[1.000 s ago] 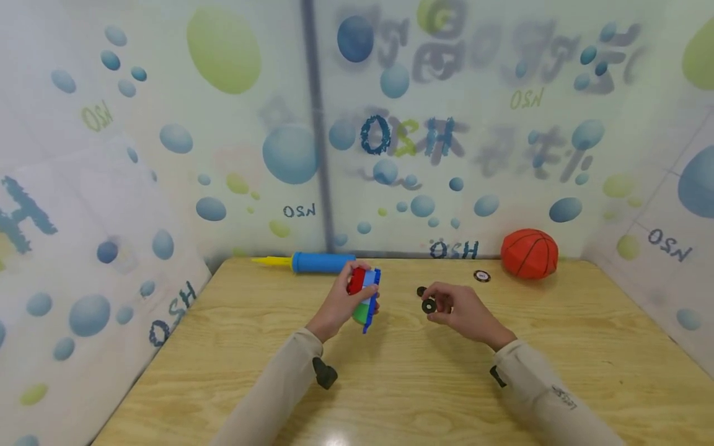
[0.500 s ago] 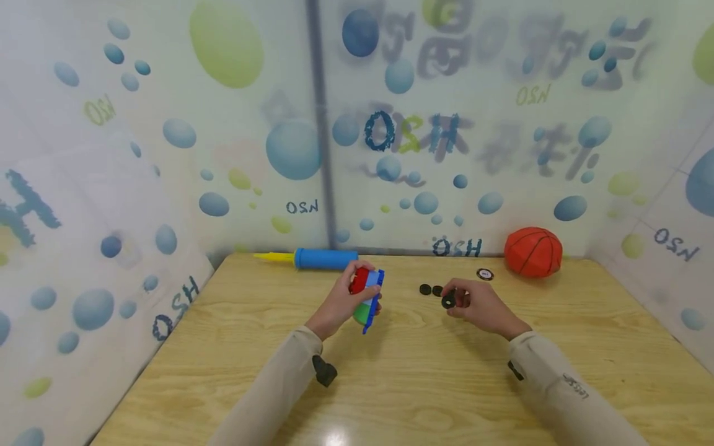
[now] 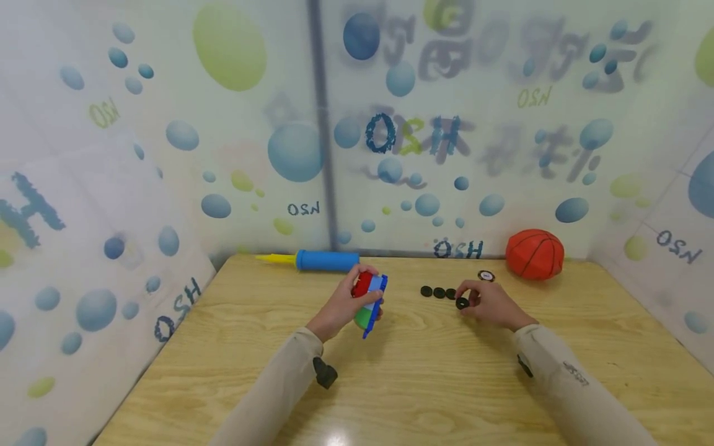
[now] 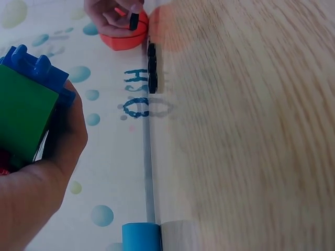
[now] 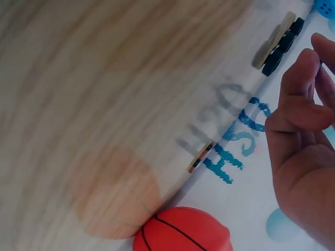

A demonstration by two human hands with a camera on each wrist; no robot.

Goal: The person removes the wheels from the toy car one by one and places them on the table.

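My left hand (image 3: 357, 298) grips a toy block stack (image 3: 369, 301) of red, blue and green pieces, held tilted just above the wooden table (image 3: 390, 384). Its green and blue blocks (image 4: 26, 104) fill the left wrist view. My right hand (image 3: 466, 298) pinches a small black wheel (image 3: 462, 303) low over the table, also visible from the left wrist as the black wheel (image 4: 134, 21). Just left of it, three black wheels (image 3: 439, 292) lie in a row on the table. From the right wrist, that wheel row (image 5: 282, 47) sits beyond my curled fingers (image 5: 301, 110).
An orange basketball (image 3: 534, 254) rests at the back right against the wall. A small round disc (image 3: 486, 275) lies in front of it. A blue pump (image 3: 326, 260) with a yellow tip lies along the back wall. Printed panels enclose the table.
My right hand has moved to the right and a little farther away with the black wheel, uncovering more of the wheel row. The left hand and block stack have barely shifted.
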